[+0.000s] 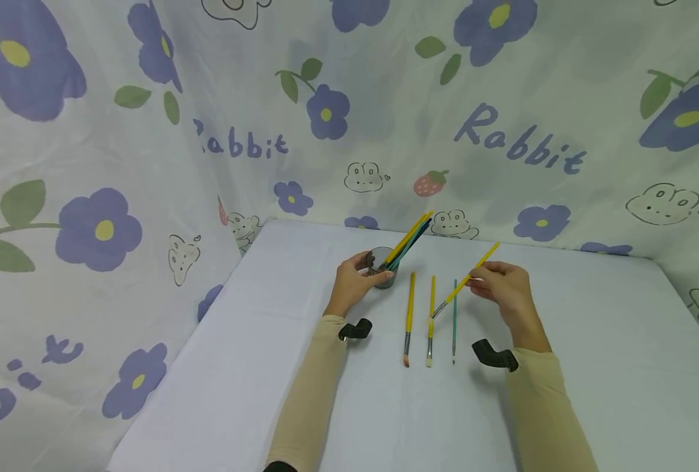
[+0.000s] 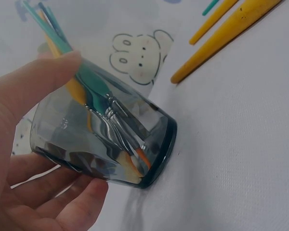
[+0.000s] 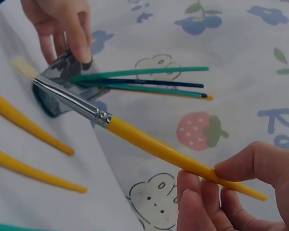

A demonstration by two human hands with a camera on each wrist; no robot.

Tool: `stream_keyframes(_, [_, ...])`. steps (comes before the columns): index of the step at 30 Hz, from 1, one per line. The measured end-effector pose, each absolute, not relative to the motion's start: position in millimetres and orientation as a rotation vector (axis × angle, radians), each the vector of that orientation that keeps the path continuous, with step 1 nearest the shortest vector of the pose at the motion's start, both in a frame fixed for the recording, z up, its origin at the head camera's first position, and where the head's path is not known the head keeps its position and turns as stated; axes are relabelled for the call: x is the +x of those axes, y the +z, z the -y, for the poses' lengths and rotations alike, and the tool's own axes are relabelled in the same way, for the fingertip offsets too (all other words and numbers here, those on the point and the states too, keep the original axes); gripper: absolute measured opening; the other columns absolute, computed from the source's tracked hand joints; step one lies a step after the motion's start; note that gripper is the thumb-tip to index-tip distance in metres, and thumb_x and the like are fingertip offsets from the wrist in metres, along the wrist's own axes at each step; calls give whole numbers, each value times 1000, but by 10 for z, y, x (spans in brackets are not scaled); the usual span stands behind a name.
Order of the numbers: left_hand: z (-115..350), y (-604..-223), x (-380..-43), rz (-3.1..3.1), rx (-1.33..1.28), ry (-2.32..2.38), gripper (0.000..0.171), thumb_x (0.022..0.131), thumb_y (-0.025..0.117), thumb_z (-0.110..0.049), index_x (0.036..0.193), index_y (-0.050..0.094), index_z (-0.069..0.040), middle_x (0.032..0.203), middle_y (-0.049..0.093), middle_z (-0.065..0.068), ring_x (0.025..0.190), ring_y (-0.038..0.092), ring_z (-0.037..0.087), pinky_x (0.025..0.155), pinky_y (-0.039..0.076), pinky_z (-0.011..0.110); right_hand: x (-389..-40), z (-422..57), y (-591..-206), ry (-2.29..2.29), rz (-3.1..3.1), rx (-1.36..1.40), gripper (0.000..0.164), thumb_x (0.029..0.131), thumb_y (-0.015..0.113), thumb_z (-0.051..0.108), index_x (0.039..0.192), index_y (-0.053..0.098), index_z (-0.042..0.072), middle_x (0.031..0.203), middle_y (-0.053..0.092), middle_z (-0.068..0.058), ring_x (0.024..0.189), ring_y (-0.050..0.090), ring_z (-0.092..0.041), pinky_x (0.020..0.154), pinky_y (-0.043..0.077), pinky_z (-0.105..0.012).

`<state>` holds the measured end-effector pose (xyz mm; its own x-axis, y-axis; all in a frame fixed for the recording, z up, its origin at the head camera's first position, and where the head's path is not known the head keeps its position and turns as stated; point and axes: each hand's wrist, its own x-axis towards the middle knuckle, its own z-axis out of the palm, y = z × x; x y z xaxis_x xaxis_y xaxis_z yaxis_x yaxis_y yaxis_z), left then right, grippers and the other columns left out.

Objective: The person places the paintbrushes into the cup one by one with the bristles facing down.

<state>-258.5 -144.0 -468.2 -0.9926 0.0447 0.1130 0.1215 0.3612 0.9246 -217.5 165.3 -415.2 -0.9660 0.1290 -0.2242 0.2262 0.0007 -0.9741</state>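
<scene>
My left hand point(image 1: 351, 287) grips a clear grey glass cup point(image 2: 62, 127), thumb on one side and fingers round the other. Inside the cup lean several paintbrushes point(image 3: 159, 72) with yellow, teal and dark blue handles, bristles down. In the left wrist view the cup is tilted. My right hand point(image 1: 506, 288) pinches a yellow paintbrush point(image 3: 151, 146) near the thin end of its handle. Its pale bristles point down and to the left, over the brushes lying on the table in the head view.
Between the hands, two yellow paintbrushes point(image 1: 410, 308) and a thin teal paintbrush point(image 1: 454, 324) lie side by side on the white table point(image 1: 231, 367), bristles toward me. A patterned curtain point(image 1: 384, 118) with flowers and rabbits hangs behind and along the left edge.
</scene>
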Motion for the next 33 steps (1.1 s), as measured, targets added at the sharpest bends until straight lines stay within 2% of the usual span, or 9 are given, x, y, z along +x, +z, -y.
stream_keyframes(4, [1440, -4687, -2589, 2529, -152, -1732, 81, 81, 90, -39, 146, 58, -3, 141, 64, 19, 133, 61, 34, 108, 57, 44, -2196, -1598, -4051, -2265, -2085, 372, 26, 95, 67, 7, 116, 53, -1, 81, 70, 8, 72, 75, -5, 73, 65, -21])
stream_keyframes(7, [1442, -4692, -2593, 2534, -150, -1725, 81, 81, 90, -39, 145, 58, -3, 140, 65, 19, 133, 62, 34, 108, 57, 43, -2210, -1552, -3981, -2333, -2038, 373, 22, 95, 67, 5, 111, 52, 2, 80, 71, 7, 72, 76, -6, 73, 65, -22])
stream_keyframes(15, [1439, -4686, -2587, 2541, -143, -1728, 83, 80, 90, -38, 146, 57, -2, 141, 64, 19, 134, 61, 34, 109, 57, 44, -2251, -1424, -3859, -2443, -1987, 314, 25, 93, 73, 5, 110, 54, 1, 86, 73, 3, 74, 78, -10, 75, 66, -24])
stream_keyframes(28, [1441, -4671, -2578, 2547, -133, -1723, 81, 80, 90, -38, 146, 58, -3, 138, 66, 18, 132, 61, 33, 108, 57, 43, -2338, -1253, -3752, -2521, -1972, 286, 25, 90, 78, 4, 107, 59, -2, 82, 75, 2, 73, 78, -11, 75, 66, -25])
stream_keyframes(33, [1440, -4682, -2582, 2546, -145, -1719, 82, 80, 90, -38, 146, 57, -2, 138, 66, 18, 132, 62, 33, 108, 57, 43, -2362, -1187, -3723, -2551, -1959, 252, 30, 89, 79, 3, 111, 61, -7, 84, 77, -1, 74, 79, -13, 75, 66, -26])
